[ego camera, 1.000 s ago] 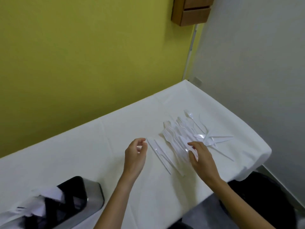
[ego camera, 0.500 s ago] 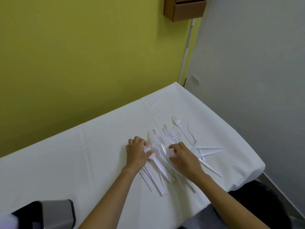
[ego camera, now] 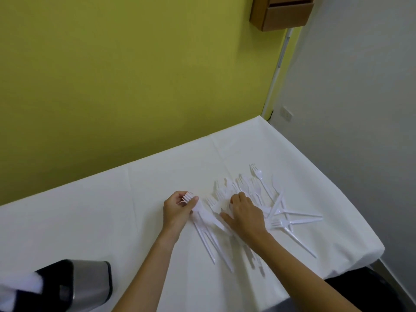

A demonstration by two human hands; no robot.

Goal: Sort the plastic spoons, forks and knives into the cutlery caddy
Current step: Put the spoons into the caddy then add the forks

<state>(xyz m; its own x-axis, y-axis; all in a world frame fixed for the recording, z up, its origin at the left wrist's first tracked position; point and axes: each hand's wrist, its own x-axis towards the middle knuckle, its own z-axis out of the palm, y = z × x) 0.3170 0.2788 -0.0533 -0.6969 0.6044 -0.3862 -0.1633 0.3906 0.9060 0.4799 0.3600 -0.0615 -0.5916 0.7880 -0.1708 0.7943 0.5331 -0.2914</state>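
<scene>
Half a second ago the left hand (ego camera: 176,211) lay flat over the forks; now its fingers and thumb curl round a bundle of forks (ego camera: 202,216), tines poking up past the thumb and handles fanning back toward the person. The right hand (ego camera: 246,216) stays where it was, just beside the left, fingers spread loosely and pressing on the loose pile of cutlery (ego camera: 254,188), gripping nothing. The pile has kept its spread on the white-clothed table (ego camera: 112,210), with one fork (ego camera: 258,174) lying apart at its far side. The pile sits near the table's right edge, where the cloth drops away, and one long handle (ego camera: 301,244) points toward that edge. Left of the hands, bare cloth runs back to the yellow wall and forward to the cutlery caddy (ego camera: 90,281). The caddy, dark with a metal side, stands at the lower-left corner, well apart from the hands, and shows more than before. Something white sits in it, too blurred to tell what.
</scene>
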